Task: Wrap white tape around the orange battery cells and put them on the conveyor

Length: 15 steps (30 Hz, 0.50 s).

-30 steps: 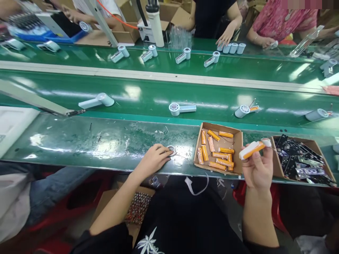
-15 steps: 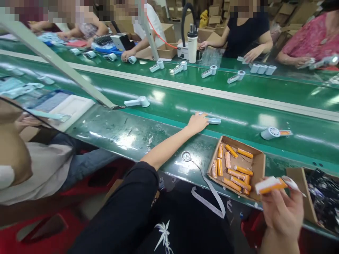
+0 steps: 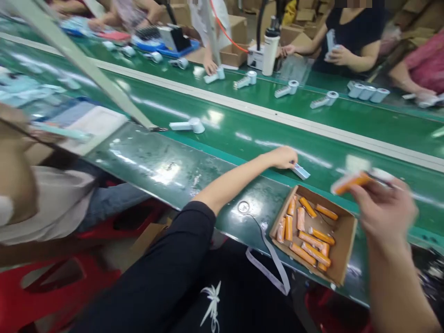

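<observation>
My left hand (image 3: 282,157) is stretched out over the green conveyor belt (image 3: 243,125), closed on a pale blue handheld fan (image 3: 300,171) whose handle sticks out to the right. My right hand (image 3: 383,210), blurred by motion, is raised above the belt and pinches an orange battery with a white part (image 3: 350,181) between its fingertips. Below it stands an open cardboard box (image 3: 343,247) with several orange batteries (image 3: 307,236). A small round metal disc (image 3: 243,206) on a wrist strap lies on the bench edge.
Another pale blue fan (image 3: 189,125) lies on the belt to the left. Several more fans (image 3: 287,88) sit on the far lane, where other people work. A person sits close at my left (image 3: 31,194). A diagonal metal bar (image 3: 79,60) crosses the belt.
My left hand has drawn the fan along the belt to the right and nearer to me. My right hand with the battery has risen over the belt. The view has swung left.
</observation>
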{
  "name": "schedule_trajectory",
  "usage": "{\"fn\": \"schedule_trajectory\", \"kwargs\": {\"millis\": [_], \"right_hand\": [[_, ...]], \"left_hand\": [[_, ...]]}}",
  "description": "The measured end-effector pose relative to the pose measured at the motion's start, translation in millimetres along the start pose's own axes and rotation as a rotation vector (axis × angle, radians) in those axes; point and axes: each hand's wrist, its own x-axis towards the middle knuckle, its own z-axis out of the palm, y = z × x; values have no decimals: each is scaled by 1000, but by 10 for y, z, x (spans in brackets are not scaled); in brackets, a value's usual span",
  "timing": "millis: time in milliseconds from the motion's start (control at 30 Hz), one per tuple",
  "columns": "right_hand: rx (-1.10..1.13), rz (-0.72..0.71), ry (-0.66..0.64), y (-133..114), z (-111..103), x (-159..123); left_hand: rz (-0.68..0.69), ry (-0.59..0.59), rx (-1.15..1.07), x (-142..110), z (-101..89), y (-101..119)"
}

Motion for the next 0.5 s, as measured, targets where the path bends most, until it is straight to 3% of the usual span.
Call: {"fn": "schedule_trajectory", "kwargs": {"millis": [167,300,500], "right_hand": [[-331,-52,-334,298,241,475],[-537,-71,-412,437,425,597],[-982,-126,-599,376,426,599]], "left_hand": [[12,17,-58,50,84,-88],[-47,43,-57,55,92,-17],[-102,42,-76,102,100,93]]}}
